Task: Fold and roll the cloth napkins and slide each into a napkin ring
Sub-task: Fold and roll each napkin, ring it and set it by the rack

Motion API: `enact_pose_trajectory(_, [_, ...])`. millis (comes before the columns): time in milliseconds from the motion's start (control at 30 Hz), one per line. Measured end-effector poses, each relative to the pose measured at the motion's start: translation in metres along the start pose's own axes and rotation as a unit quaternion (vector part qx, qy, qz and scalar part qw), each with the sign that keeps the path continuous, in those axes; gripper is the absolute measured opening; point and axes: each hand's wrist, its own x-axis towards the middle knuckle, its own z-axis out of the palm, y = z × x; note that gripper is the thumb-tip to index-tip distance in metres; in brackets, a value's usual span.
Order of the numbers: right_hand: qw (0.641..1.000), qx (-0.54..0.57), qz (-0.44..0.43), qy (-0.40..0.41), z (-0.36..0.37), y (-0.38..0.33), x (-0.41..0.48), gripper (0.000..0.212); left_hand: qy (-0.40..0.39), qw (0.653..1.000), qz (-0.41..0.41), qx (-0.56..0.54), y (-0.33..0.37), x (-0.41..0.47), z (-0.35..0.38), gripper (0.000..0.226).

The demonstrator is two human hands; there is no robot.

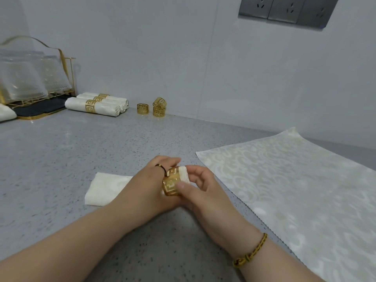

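The left hand (150, 180) covers the middle of the rolled napkin (105, 188); only its ends show. The thumb of the right hand (205, 192) hides part of the napkin ring (172, 185). Along the right edge of the countertop (81, 143) the flat napkin (284, 180) runs out of sight. At its back left corner the glass rack (30, 78) is cut off, and the hindmost of the finished rolls (91, 106) lies mostly behind the others

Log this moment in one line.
left hand: grips rolled napkin | right hand: pinches ring on napkin end | finished: three ringed napkins | spare rings: three
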Motion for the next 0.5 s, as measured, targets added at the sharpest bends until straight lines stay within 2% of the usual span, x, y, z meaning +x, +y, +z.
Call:
enact_pose_trajectory(67, [0.998, 0.053, 0.03, 0.009, 0.0, -0.004, 0.001, 0.023, -0.007, 0.998, 0.024, 0.053, 0.002, 0.0, 0.0, 0.049])
enact_pose_trajectory(133, [0.999, -0.002, 0.042, 0.031, -0.002, -0.006, 0.002, 0.01, -0.029, 0.994, 0.042, 0.094, 0.003, 0.0, -0.001, 0.042])
enact_pose_trajectory(200, [0.989, -0.122, 0.032, 0.072, -0.005, -0.004, 0.003, 0.017, -0.046, 0.989, 0.048, 0.131, 0.003, 0.0, 0.0, 0.046])
enact_pose_trajectory(267, [0.982, -0.168, 0.022, 0.084, -0.005, -0.003, 0.004, 0.022, -0.053, 0.981, 0.06, 0.179, 0.005, 0.001, 0.0, 0.046])
enact_pose_trajectory(367, [0.989, -0.123, 0.04, 0.071, -0.006, -0.008, 0.003, 0.023, -0.06, 0.969, 0.068, 0.23, 0.004, 0.002, -0.007, 0.047])
enact_pose_trajectory(500, [0.994, -0.077, 0.062, 0.047, -0.012, -0.018, 0.002, 0.023, -0.074, 0.972, 0.04, 0.221, -0.001, -0.002, -0.025, 0.047])
